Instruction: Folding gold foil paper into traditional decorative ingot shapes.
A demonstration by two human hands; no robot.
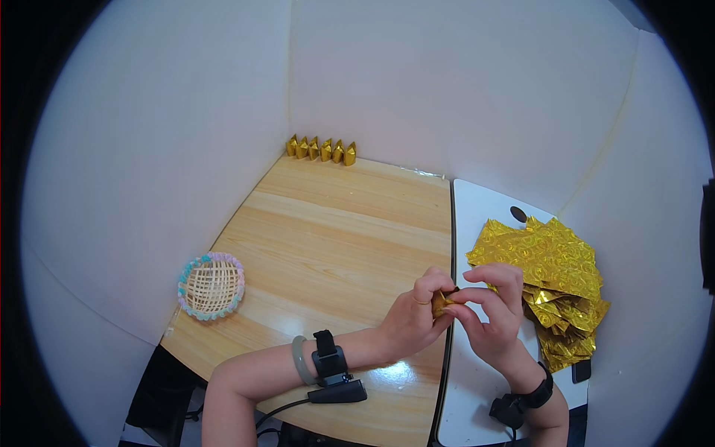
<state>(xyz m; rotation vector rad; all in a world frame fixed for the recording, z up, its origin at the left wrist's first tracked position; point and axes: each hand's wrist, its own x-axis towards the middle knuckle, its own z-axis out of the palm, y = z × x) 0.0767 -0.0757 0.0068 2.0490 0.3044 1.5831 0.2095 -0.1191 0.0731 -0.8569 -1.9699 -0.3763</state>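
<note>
Six folded gold pieces (321,150) stand far; left hand (412,319) & right hand (493,309) pinch another gold piece (441,301); big foil stack (551,287) right unfolded.

Bright even light, sharp, fisheye-bent edges

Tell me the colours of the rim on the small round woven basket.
The small round woven basket has a pastel rim, turquoise and pale pink-lilac; head view.

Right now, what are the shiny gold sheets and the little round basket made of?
The stack of shiny gold sheets looks like thin metallic foil paper: it glints, bears an embossed swirl pattern and holds sharp creases. The little round basket seems woven from pale bamboo or wooden strips, judging by its open lattice; its pastel rim looks like wrapped beads or yarn, too small to tell.
</note>
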